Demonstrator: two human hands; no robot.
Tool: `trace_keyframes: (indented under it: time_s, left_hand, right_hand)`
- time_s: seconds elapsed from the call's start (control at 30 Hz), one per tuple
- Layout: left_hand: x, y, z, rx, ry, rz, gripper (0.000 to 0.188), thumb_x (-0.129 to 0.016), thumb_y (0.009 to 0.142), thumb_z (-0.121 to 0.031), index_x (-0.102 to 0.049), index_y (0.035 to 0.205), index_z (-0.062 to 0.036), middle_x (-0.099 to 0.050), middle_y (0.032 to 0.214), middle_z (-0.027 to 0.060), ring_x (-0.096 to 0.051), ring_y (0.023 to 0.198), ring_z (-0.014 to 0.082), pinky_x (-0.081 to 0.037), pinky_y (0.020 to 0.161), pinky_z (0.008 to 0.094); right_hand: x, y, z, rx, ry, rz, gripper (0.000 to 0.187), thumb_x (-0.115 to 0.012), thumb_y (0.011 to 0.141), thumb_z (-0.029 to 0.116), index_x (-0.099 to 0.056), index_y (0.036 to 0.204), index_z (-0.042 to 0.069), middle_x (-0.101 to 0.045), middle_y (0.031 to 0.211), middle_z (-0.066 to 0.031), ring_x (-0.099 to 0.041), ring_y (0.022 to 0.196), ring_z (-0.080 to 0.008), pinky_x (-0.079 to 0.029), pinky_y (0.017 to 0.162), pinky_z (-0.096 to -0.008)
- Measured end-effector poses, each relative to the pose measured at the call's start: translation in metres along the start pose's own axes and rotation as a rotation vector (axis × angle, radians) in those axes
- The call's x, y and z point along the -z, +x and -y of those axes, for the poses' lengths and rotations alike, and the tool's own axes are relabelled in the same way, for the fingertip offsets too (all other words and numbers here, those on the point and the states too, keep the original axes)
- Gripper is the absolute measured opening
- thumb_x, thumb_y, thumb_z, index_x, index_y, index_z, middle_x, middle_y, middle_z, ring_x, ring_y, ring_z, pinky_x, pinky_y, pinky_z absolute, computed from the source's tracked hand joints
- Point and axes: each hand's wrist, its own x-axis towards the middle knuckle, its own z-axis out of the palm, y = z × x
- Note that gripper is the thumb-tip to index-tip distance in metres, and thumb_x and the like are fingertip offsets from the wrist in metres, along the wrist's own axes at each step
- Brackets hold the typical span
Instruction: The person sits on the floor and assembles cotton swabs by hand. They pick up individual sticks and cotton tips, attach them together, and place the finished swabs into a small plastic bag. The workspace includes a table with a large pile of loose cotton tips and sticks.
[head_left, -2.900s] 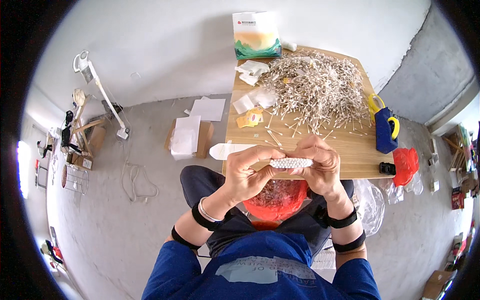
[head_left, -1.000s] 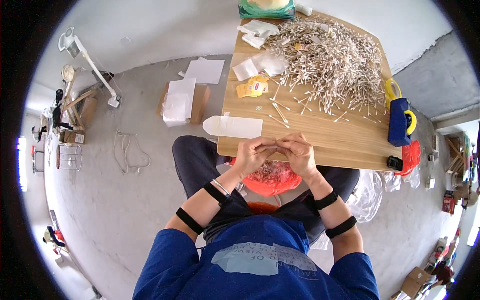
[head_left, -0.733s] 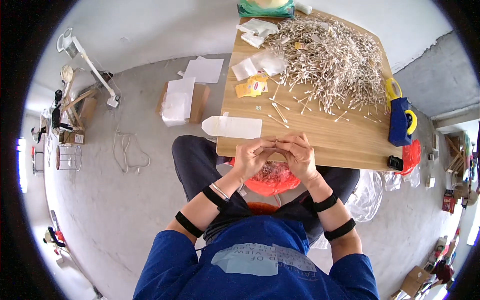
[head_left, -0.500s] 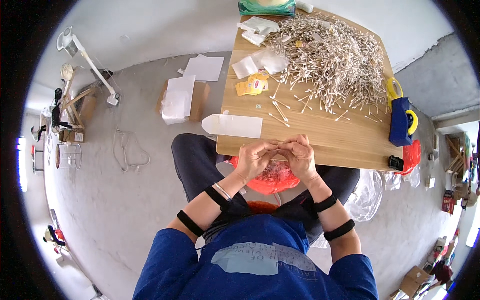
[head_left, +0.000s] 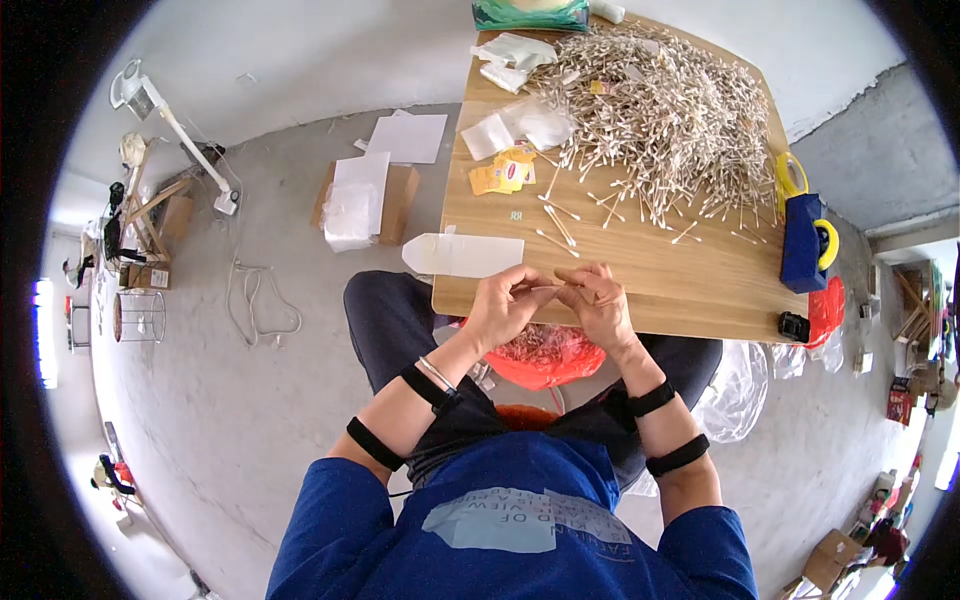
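Observation:
My left hand (head_left: pixel 503 306) and my right hand (head_left: pixel 601 310) meet over the table's front edge, fingertips pinched close together. Whatever lies between the fingers is too small to make out. Beyond them, a few loose cotton swabs (head_left: pixel 560 228) lie on the wooden table (head_left: pixel 650 275). A big heap of cotton swabs (head_left: pixel 670 125) covers its far right part. To the left of my hands rests a flat white sleeve (head_left: pixel 466 256) with a tapered end. Yellow printed cards (head_left: pixel 503 174) sit behind it, near some clear plastic bags (head_left: pixel 540 122). Below my hands hangs a red bag (head_left: pixel 552 366) between my knees.
At the table's right edge stands a blue tape dispenser (head_left: pixel 802 250) with yellow tape rolls, and a small black object (head_left: pixel 793 325) sits at the corner. A cardboard box (head_left: pixel 398 203) with white sheets is on the floor to the left. Clear plastic (head_left: pixel 732 395) lies by my right knee.
My left hand has shifted slightly up and left, and a small gap shows between the raised forefingers. The fingertips stay pinched together; the things on the table have not moved.

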Motion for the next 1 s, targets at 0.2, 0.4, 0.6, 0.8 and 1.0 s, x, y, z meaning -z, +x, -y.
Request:
trace_keyframes:
  time_s: [0.2, 0.4, 0.6, 0.8, 1.0]
  left_hand:
    - [0.001, -0.003, 0.007, -0.23, 0.225, -0.018, 0.009, -0.069, 0.084, -0.004, -0.067, 0.093, 0.0, -0.069, 0.086, 0.0117, -0.068, 0.078, 0.0201, -0.052, 0.068, 0.0291]
    - [-0.003, -0.012, -0.002, -0.195, 0.298, -0.044, 0.01, -0.066, 0.085, -0.005, -0.068, 0.094, -0.0017, -0.07, 0.089, 0.0128, -0.069, 0.081, 0.023, -0.052, 0.07, 0.0304]
    - [-0.004, -0.011, 0.009, -0.038, 0.072, -0.012, 0.009, -0.063, 0.09, -0.007, -0.065, 0.092, 0.0014, -0.07, 0.095, 0.0071, -0.063, 0.081, 0.0112, -0.051, 0.072, 0.0265]
    - [0.0, -0.001, 0.038, 0.127, -0.404, 0.104, 0.009, -0.061, 0.09, -0.007, -0.063, 0.094, 0.0013, -0.067, 0.109, 0.0121, -0.06, 0.101, 0.0133, -0.047, 0.088, 0.0265]
    - [0.009, 0.007, 0.029, 0.29, -0.609, 0.183, 0.005, -0.061, 0.089, -0.004, -0.063, 0.093, -0.0018, -0.068, 0.105, 0.0083, -0.059, 0.093, 0.011, -0.046, 0.086, 0.025]
  right_hand:
    - [0.004, -0.002, -0.008, 0.139, -0.096, 0.061, 0.015, -0.076, 0.075, 0.007, -0.073, 0.09, 0.011, -0.063, 0.089, -0.0068, -0.054, 0.086, -0.0278, -0.047, 0.076, -0.0356]
    - [0.002, -0.008, -0.006, 0.16, -0.147, 0.022, 0.012, -0.076, 0.075, 0.008, -0.071, 0.086, 0.009, -0.062, 0.092, -0.0083, -0.052, 0.09, -0.0279, -0.045, 0.08, -0.0368]
    - [-0.001, -0.011, -0.006, -0.023, 0.006, 0.04, 0.013, -0.073, 0.079, 0.011, -0.074, 0.092, 0.011, -0.061, 0.092, -0.0087, -0.052, 0.094, -0.0265, -0.043, 0.084, -0.0349]
    - [0.0, -0.006, -0.013, -0.268, 0.327, 0.109, 0.009, -0.072, 0.081, 0.009, -0.074, 0.089, 0.006, -0.062, 0.087, -0.0051, -0.052, 0.092, -0.0184, -0.041, 0.085, -0.0314]
    - [0.004, 0.001, 0.001, -0.328, 0.529, 0.134, 0.008, -0.071, 0.081, 0.005, -0.074, 0.089, 0.003, -0.061, 0.081, -0.0031, -0.053, 0.082, -0.0145, -0.042, 0.078, -0.0286]
